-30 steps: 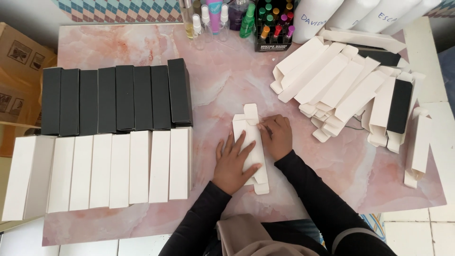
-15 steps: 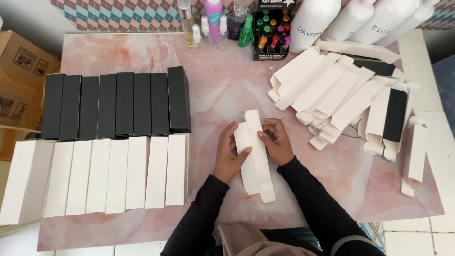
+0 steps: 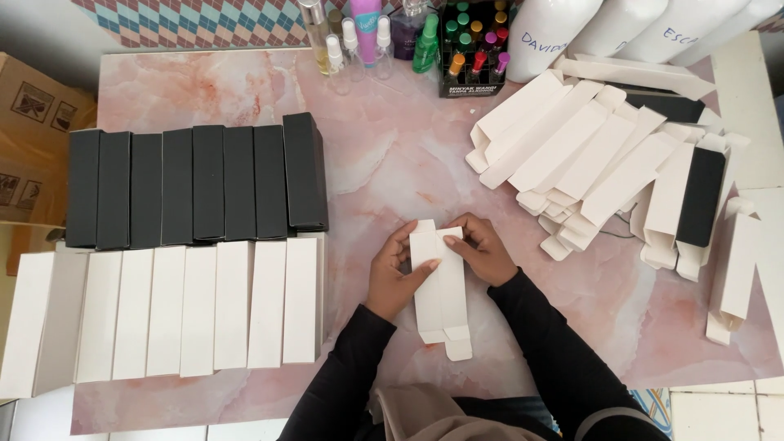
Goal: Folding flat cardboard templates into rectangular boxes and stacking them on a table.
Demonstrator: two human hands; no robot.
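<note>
A pink marble-patterned tabletop [image 3: 392, 155] carries a row of assembled white cartons [image 3: 175, 310] at 9 o'clock, a row of black cartons [image 3: 196, 186] above them, and a heap of flat white carton blanks [image 3: 596, 159] at 2 o'clock. At centre, a half-formed white carton [image 3: 441, 294] stands between the left hand [image 3: 394, 273] and right hand [image 3: 483, 251], both gripping its upper end, fingers curled on its edges.
</note>
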